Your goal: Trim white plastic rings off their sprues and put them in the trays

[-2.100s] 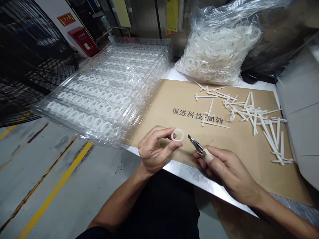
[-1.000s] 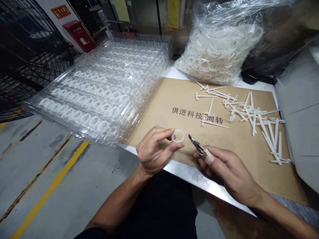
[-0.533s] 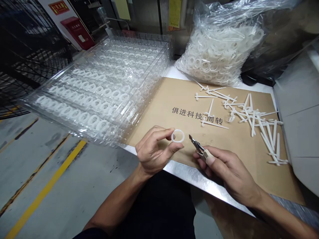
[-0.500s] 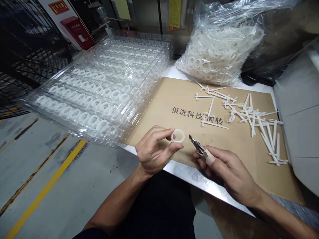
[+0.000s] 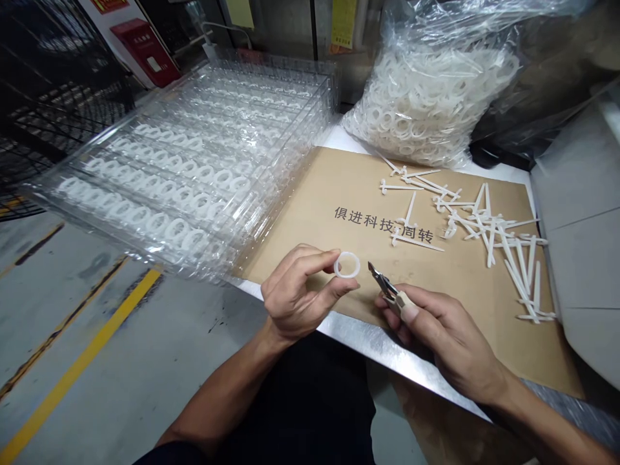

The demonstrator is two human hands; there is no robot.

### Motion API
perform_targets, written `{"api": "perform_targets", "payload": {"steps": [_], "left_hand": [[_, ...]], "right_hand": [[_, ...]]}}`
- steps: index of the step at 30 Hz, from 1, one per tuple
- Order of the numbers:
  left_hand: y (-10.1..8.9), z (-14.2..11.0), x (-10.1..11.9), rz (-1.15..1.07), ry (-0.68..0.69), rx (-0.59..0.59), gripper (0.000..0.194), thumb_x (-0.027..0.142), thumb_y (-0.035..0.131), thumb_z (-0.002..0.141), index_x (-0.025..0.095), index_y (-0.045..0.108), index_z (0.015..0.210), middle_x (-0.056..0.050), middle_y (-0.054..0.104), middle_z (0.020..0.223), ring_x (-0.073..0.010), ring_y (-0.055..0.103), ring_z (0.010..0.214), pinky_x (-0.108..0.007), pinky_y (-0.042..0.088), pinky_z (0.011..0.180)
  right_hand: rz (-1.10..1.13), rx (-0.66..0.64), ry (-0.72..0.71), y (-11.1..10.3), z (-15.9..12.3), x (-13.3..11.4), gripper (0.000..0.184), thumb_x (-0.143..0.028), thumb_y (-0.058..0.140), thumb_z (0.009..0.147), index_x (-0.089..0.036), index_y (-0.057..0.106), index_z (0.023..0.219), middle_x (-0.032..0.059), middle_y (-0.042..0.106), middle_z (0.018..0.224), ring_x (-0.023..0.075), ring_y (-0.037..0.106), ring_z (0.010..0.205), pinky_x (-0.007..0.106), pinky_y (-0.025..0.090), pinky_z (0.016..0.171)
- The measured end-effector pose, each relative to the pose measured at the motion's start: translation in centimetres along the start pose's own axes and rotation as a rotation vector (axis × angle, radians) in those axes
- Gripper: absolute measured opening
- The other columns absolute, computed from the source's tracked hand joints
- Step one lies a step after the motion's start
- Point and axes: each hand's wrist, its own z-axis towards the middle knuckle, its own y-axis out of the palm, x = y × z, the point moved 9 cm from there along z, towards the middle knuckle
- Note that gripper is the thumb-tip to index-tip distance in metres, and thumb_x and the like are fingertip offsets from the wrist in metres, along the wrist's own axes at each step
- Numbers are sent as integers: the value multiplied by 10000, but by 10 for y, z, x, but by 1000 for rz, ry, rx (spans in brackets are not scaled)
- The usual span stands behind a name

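Note:
Between thumb and forefinger, my left hand (image 5: 303, 294) pinches a white plastic ring (image 5: 347, 276) over the front of the brown cardboard sheet (image 5: 310, 206). My right hand (image 5: 436, 329) is wrapped round a pair of nippers (image 5: 386, 283), their metal tip pointing at the ring with a small gap between. The far handle of the nippers is hidden in the palm. White plastic sprue sticks (image 5: 419, 243) lie scattered on the cardboard beyond my right hand, and a thicker pile of them is farther right.
Stacked clear plastic trays (image 5: 194, 161) with rows of white rings stand at left. A clear bag (image 5: 431, 103) full of rings sits at the back. A pale grey panel (image 5: 581, 239) bounds the right side. The metal table edge (image 5: 378, 339) runs before my body.
The view has shifted a little, so the trays now sit farther left and lower. Both hands keep the same grips, and the ring and nippers stay almost where they were.

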Motion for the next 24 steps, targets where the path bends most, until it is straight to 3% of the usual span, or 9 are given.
{"api": "perform_targets", "payload": {"steps": [18, 22, 24], "left_hand": [[0, 1, 4, 10, 13, 0, 358, 232, 868, 823, 136, 704, 1126, -18, 705, 824, -133, 681, 730, -274, 579, 649], [-2, 1, 4, -3, 12, 16, 347, 201, 869, 818, 126, 704, 1114, -23, 706, 820, -135, 675, 735, -278, 572, 652], [-3, 1, 3, -6, 2, 21, 319, 226, 854, 838, 130, 706, 1105, -23, 705, 812, -136, 672, 729, -280, 570, 649]], "right_hand": [[114, 5, 57, 2, -2, 5, 398, -545, 502, 1055, -181, 655, 1001, 10, 530, 789, 134, 434, 632, 275, 363, 565], [63, 17, 41, 1, -3, 5, 402, -512, 458, 1075, -173, 654, 984, 20, 548, 786, 141, 467, 625, 281, 397, 562], [-54, 69, -35, -4, -3, -1, 364, -452, 414, 1096, -180, 655, 1077, 43, 600, 845, 166, 539, 676, 305, 459, 616]]}}
